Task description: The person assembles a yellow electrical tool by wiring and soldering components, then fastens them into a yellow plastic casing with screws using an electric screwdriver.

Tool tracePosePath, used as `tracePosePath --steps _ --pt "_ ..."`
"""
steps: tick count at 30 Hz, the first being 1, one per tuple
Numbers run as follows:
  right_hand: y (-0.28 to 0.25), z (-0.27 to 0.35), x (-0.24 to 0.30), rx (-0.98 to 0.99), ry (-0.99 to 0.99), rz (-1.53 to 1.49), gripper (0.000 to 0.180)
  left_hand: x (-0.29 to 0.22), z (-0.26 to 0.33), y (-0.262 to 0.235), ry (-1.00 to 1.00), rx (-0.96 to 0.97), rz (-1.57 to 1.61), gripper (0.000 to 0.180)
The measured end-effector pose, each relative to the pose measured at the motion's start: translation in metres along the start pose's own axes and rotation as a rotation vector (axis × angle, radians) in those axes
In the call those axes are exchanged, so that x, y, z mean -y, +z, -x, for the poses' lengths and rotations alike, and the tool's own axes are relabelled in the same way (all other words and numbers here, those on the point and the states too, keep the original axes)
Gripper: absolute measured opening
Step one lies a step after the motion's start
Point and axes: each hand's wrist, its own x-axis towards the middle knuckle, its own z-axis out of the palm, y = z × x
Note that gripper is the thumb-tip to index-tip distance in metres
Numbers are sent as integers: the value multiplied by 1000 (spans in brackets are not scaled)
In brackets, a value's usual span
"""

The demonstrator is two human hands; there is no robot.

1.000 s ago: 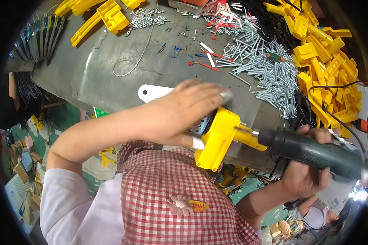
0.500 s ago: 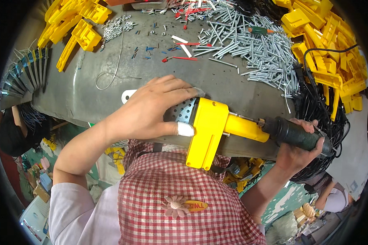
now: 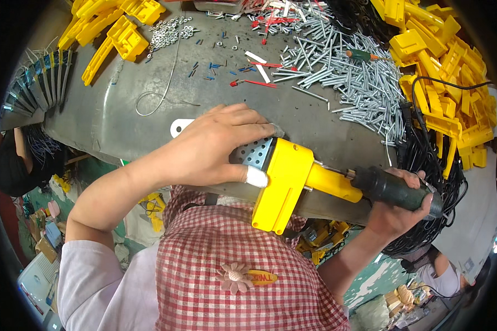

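Observation:
My left hand [image 3: 218, 144], its thumb wrapped in white, grips a perforated metal sleeve [image 3: 255, 154]. A white end piece with a hole [image 3: 179, 128] sticks out beyond that hand. Joined to the sleeve is a yellow plastic housing [image 3: 284, 185] with a yellow handle [image 3: 334, 185] pointing right. In my right hand [image 3: 400, 212] is a dark green power screwdriver [image 3: 397, 188], fingers wrapped round its body. Its tip meets a long screw [image 3: 328, 167] that runs along the handle into the housing. Whether the screw is fully seated at its far end is hidden.
Long screws [image 3: 350, 83] lie heaped at the back right, a green-handled screwdriver [image 3: 361, 55] among them. Yellow plastic parts [image 3: 447, 83] and black cables [image 3: 425, 226] crowd the right. Nuts [image 3: 171, 31], a wire loop [image 3: 152, 105] and metal strips [image 3: 44, 77] sit further left.
The whole view has shifted slightly. The power screwdriver sits a little closer to the yellow housing, with less of the screw showing. Both hands keep their grip.

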Motion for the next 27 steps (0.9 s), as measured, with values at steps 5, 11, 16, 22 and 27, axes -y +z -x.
tracePosePath --steps 5,11,16,22,27 --pt "-7 -4 6 -3 -77 73 38 -3 -3 0 18 -4 2 64" --pt "-2 -6 -8 -5 -8 35 36 -1 -2 2 -1 -15 -19 65" --pt "-5 -14 -13 79 -46 66 30 2 -5 6 19 -63 -11 59" --pt "-4 -16 -11 100 60 -2 30 5 3 13 61 -140 -73 58" --pt "1 -2 2 94 -37 -21 41 -5 21 16 100 -221 -197 73"
